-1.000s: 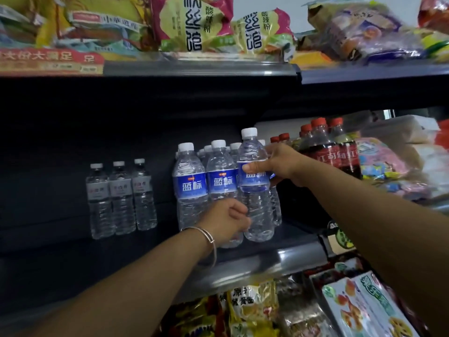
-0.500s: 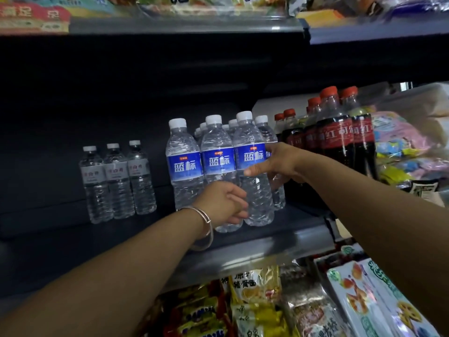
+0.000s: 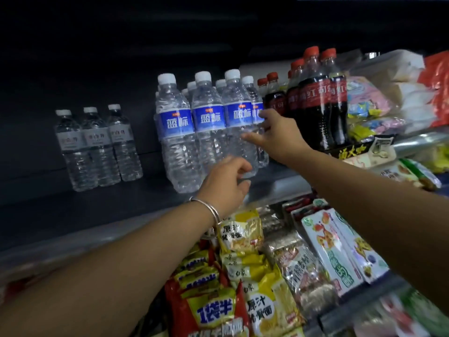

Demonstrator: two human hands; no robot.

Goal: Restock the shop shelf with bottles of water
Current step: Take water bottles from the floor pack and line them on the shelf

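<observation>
Several clear water bottles with blue labels (image 3: 209, 120) stand in a tight group on the dark shelf (image 3: 97, 207), three of them in the front row. The rightmost front bottle (image 3: 239, 117) stands upright on the shelf. My right hand (image 3: 277, 136) is beside it with thumb and forefinger spread, the fingertips just at its label. My left hand (image 3: 226, 181), with a silver bangle on the wrist, hovers low in front of the bottles' bases with fingers loosely curled and nothing in them.
Three smaller water bottles with grey labels (image 3: 93, 147) stand at the shelf's left. Red-capped cola bottles (image 3: 318, 100) crowd the right of the water, with soft packs (image 3: 374, 103) beyond. Noodle and snack packets (image 3: 243, 271) fill the lower shelf.
The bottles my hands held have been set down in the front row. Both hands have loosened off them and drawn slightly back. The camera has tilted down.
</observation>
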